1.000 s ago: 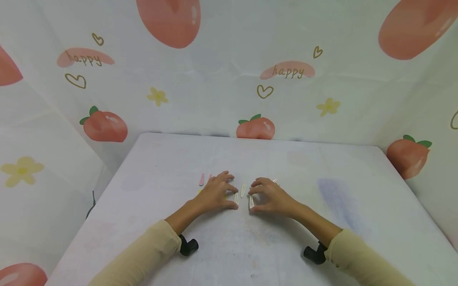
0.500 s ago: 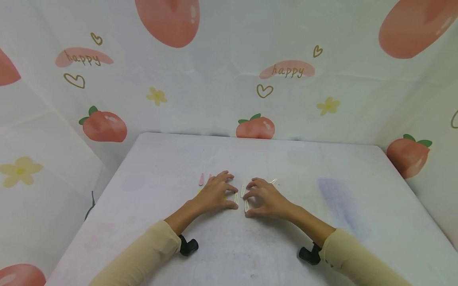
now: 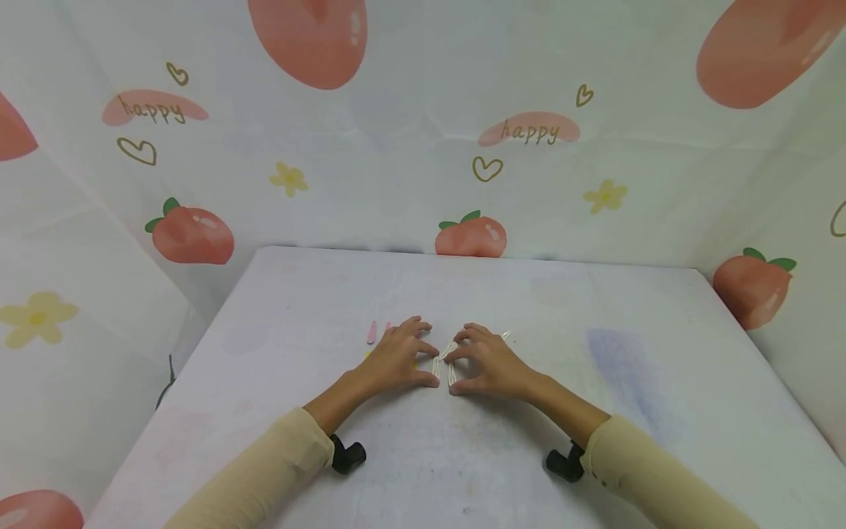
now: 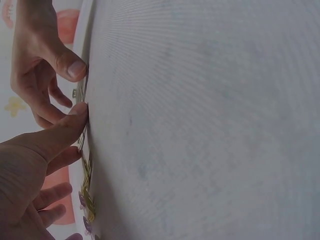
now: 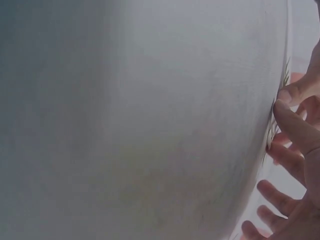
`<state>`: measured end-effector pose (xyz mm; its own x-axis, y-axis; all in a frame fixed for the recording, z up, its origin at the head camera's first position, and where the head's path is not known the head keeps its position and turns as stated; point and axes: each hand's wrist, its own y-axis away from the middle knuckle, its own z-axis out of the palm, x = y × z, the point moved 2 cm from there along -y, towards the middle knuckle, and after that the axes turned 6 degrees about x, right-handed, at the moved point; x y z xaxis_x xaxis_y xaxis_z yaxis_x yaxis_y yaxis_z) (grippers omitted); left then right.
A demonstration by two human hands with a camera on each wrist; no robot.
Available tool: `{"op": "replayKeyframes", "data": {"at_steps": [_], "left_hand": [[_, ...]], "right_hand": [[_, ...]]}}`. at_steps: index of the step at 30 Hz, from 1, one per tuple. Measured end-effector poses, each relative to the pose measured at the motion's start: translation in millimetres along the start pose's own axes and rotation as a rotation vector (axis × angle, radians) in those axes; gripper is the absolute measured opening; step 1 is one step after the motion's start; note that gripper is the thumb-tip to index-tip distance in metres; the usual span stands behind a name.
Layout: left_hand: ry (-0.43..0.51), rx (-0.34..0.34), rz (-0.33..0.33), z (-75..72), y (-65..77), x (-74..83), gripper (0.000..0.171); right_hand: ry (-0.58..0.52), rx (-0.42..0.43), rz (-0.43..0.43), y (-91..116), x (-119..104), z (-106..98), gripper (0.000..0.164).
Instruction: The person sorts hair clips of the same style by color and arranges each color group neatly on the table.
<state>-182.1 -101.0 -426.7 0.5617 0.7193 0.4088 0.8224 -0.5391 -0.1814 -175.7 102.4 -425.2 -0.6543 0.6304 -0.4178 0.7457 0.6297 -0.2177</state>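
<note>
Near the table's middle my left hand (image 3: 395, 360) holds a white snap hair clip (image 3: 436, 370) lengthwise between thumb and index fingertip. Just to its right, my right hand (image 3: 490, 367) pinches another white hair clip (image 3: 452, 375) the same way, its remaining fingers spread. Beyond these two lies a third white clip (image 3: 449, 349), slanting, close to the right index fingertip. In the left wrist view, the left thumb (image 4: 77, 111) presses down at table level. The right wrist view shows both thumbs close together, the right thumb (image 5: 287, 117) at the clip's near end.
Pink clips (image 3: 372, 332) lie beyond the left hand, partly hidden by it, with a bit of yellow (image 3: 368, 355) beside it. Another white clip (image 3: 506, 335) shows behind the right hand. A patterned cloth (image 3: 383, 162) hangs behind the white table (image 3: 423, 455).
My right hand has slid left with its clip, closing most of the gap to the left hand's clip. The clip beyond now slants more. The left hand has stayed still.
</note>
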Motion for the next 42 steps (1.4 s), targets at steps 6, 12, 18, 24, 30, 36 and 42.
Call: {"op": "replayKeyframes", "data": {"at_steps": [6, 12, 18, 24, 30, 36, 42], "left_hand": [[-0.005, 0.002, 0.003, 0.8, 0.3, -0.7, 0.049], [0.001, 0.01, 0.015, 0.0, 0.6, -1.1, 0.049], [0.016, 0.014, 0.02, -0.9, 0.8, -0.5, 0.048], [0.018, 0.015, 0.018, -1.1, 0.3, -0.2, 0.048], [0.014, 0.011, 0.006, -0.4, 0.2, 0.6, 0.048], [0.013, 0.012, 0.001, 0.0, 0.6, 0.8, 0.048], [0.013, 0.009, 0.001, 0.3, 0.9, 0.1, 0.049]], "right_hand": [[-0.002, -0.017, 0.028, -2.8, -0.1, -0.2, 0.045], [0.01, -0.022, 0.034, -4.4, -0.9, -0.5, 0.045], [0.029, -0.007, 0.035, -5.9, -1.0, -0.3, 0.044], [0.035, -0.004, 0.055, -8.2, -3.0, -0.2, 0.045], [0.023, 0.002, 0.055, -8.5, -3.0, 0.3, 0.047], [0.021, 0.007, 0.055, -7.8, -2.5, -0.3, 0.047], [0.006, 0.009, 0.067, -7.7, -4.4, -1.4, 0.045]]}}
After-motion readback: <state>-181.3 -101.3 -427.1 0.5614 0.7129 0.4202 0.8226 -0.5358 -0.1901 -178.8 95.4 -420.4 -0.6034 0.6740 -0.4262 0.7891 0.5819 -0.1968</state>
